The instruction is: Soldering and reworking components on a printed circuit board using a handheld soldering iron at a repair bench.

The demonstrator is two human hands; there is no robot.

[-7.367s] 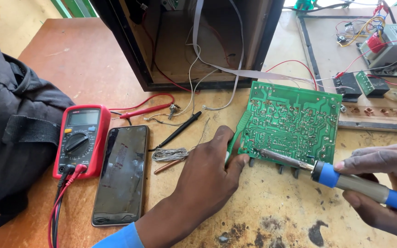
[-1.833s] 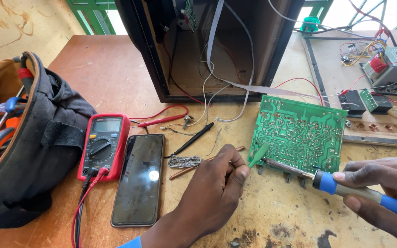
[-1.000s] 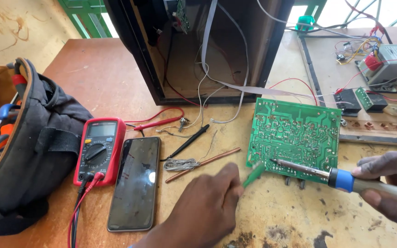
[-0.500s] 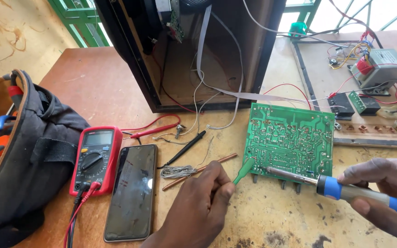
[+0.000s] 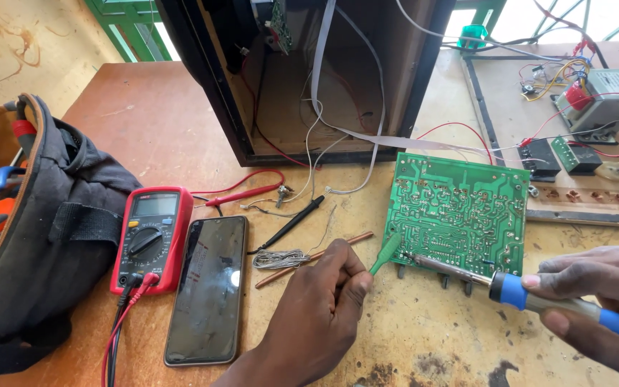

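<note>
Two hands are at work low on the bench (image 5: 424,344). My left hand (image 5: 320,304) is nearest to me. Its grip is pinched tight on a thin green stick (image 5: 385,254). The tip of the stick points up at the low left corner of the board (image 5: 460,211). My right hand (image 5: 596,297) is at the right edge. Its grip is closed around the blue handle of the iron (image 5: 510,287). The metal tip of the iron touches the low edge of the board, just beside the stick.

The board is green and lies flat with its shiny dots facing up. It sits right of the middle, a bit past my hands.

Just left of my left hand lies a dark phone (image 5: 208,287). Next to the phone is a red meter (image 5: 150,236) with black and red wires plugged in. A black bag (image 5: 44,244) with tools in it sits at the far left.

Between the phone and the board I see a small coil of wire (image 5: 279,259), a copper rod (image 5: 338,245), a black probe (image 5: 296,221) and a red probe (image 5: 241,195).

Farther back stands a big black box (image 5: 309,72), open toward me, with wires hanging out. White and red wires run from it to the board. At the far right lies a wooden tray (image 5: 574,204) with small parts and a grey block (image 5: 603,100).
</note>
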